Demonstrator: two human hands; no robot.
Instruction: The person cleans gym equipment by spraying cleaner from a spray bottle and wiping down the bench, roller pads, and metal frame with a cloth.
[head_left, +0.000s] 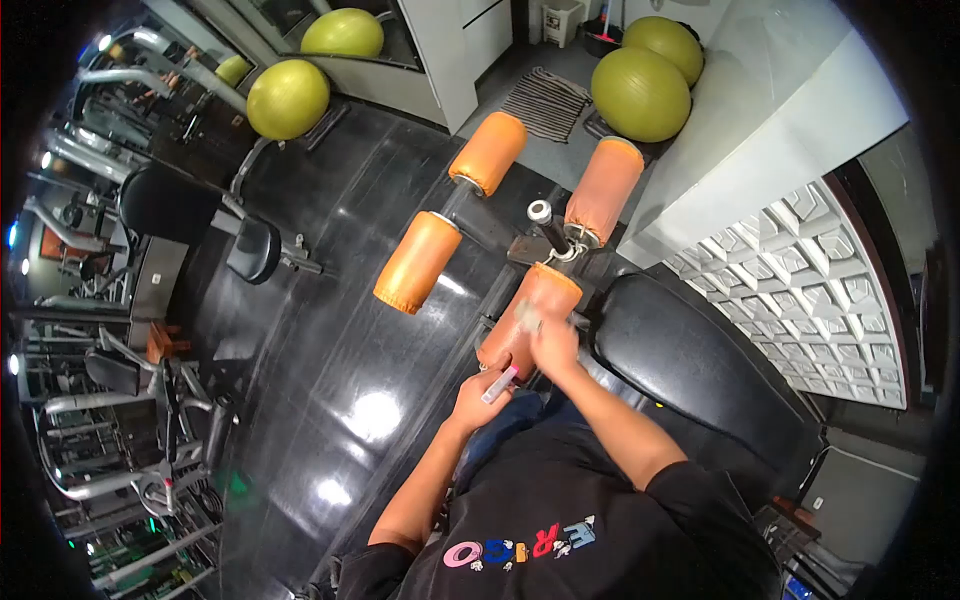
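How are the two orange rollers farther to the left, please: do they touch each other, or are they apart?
Apart. The head view shows the upper roller and lower roller with a dark gap between their facing ends.

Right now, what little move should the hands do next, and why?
Perhaps slide the right hand toward the far end of the orange roller pad: it's blurred over the middle with something pale, while the left hand, holding a pink-tipped tube, is by the near end.

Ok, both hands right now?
Left hand: closed on a slim pale tube, pink-topped.
Right hand: at the orange cylindrical pad; too blurred to tell its grip.
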